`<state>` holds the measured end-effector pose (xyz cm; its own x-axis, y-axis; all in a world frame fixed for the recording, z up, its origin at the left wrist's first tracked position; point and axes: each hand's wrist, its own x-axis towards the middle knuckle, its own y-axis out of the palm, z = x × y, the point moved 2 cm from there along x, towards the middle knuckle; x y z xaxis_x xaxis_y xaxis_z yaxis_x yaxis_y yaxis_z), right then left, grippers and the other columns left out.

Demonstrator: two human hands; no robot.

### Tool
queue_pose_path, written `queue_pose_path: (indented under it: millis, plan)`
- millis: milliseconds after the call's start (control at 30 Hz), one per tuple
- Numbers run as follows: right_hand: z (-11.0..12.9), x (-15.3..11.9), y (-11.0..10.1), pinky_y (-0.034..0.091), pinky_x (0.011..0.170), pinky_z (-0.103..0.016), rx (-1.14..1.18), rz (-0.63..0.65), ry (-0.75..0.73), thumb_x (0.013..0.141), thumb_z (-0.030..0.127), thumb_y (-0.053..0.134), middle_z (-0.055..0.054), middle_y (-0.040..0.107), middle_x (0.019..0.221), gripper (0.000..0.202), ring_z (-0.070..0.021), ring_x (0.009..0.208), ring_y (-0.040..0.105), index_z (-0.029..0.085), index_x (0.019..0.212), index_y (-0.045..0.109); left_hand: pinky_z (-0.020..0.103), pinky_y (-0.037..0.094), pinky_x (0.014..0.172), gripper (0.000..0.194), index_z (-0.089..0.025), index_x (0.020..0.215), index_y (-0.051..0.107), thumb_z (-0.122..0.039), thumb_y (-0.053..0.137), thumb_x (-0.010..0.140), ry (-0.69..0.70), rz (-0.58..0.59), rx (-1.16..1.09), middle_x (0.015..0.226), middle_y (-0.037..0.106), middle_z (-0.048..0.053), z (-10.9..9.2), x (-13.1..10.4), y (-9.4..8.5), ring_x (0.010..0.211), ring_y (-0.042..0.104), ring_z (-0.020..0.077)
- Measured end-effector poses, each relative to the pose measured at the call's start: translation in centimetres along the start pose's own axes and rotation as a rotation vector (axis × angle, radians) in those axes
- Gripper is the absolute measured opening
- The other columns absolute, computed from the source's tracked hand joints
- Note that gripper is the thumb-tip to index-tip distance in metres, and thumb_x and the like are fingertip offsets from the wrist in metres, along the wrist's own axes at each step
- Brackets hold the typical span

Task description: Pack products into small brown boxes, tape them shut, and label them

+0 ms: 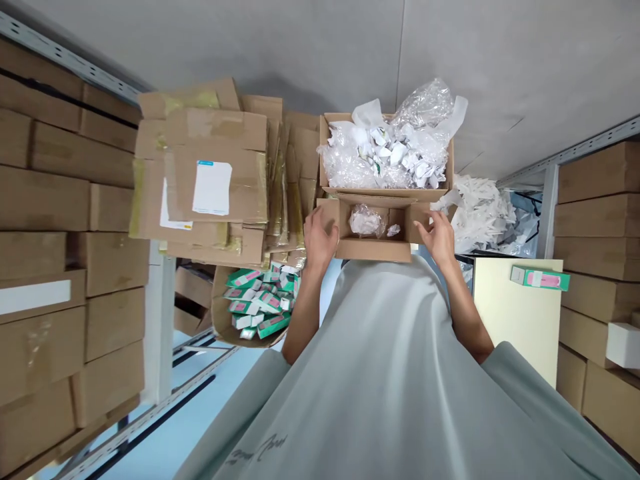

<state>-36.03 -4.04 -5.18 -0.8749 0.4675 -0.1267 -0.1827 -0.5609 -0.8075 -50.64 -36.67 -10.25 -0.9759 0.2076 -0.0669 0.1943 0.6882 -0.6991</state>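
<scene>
In front of my body sits a small open cardboard box (373, 251), with a crumpled clear plastic wrap and white paper bundle (367, 221) and a smaller white crumpled piece (393, 230) inside. My left hand (320, 239) is at its left flap, thumb on the near face and fingers along the outer edge. On the opposite side, my right hand (440, 237) has its thumb and fingers around the right flap. Right behind stands a larger cardboard box (385, 194) heaped with bubble wrap and white paper scraps (395, 150).
Flattened cardboard boxes (215, 173) are stacked at left. Below them, a carton (220, 310) holds several green-and-white packs (260, 300). One similar pack (540, 277) lies on a pale yellow surface (515, 327) at right. Shredded white paper (483, 213) is piled behind. Shelved boxes (45, 200) flank both sides.
</scene>
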Motion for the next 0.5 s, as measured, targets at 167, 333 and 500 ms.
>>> queue_pose_path:
  millis: [167, 333, 500]
  plan:
    - [-2.4, -1.8, 0.8, 0.062, 0.094, -0.045, -0.046, -0.071, 0.177, 0.106, 0.054, 0.067, -0.022, 0.079, 0.13, 0.05, -0.0342, 0.107, 0.077, 0.014, 0.136, 0.074, 0.056, 0.051, 0.131, 0.066, -0.016, 0.158, 0.057, -0.036, 0.07, 0.096, -0.112, -0.07, 0.017, 0.158, 0.066, 0.024, 1.9, 0.4, 0.3, 0.149, 0.066, 0.0365]
    - [-2.0, -2.9, 2.2, 0.058, 0.088, -0.037, -0.027, 0.044, 0.246, 0.11, 0.041, 0.061, -0.015, 0.088, 0.107, 0.03, -0.0303, 0.094, 0.08, 0.019, 0.11, 0.081, 0.047, 0.066, 0.108, 0.062, -0.017, 0.152, 0.061, -0.03, 0.071, 0.093, -0.213, -0.096, -0.031, 0.121, 0.082, 0.014, 2.8, 0.7, -0.3, 0.108, 0.081, 0.0287]
    - [-1.2, -5.8, 2.7, 0.055, 0.086, -0.036, 0.005, 0.001, 0.306, 0.109, 0.038, 0.063, -0.015, 0.088, 0.104, 0.027, -0.0317, 0.095, 0.081, 0.018, 0.109, 0.082, 0.039, 0.066, 0.101, 0.053, -0.015, 0.145, 0.067, -0.023, 0.069, 0.093, -0.202, -0.025, -0.122, 0.104, 0.081, 0.009, 2.1, -1.0, -1.3, 0.099, 0.081, 0.0244]
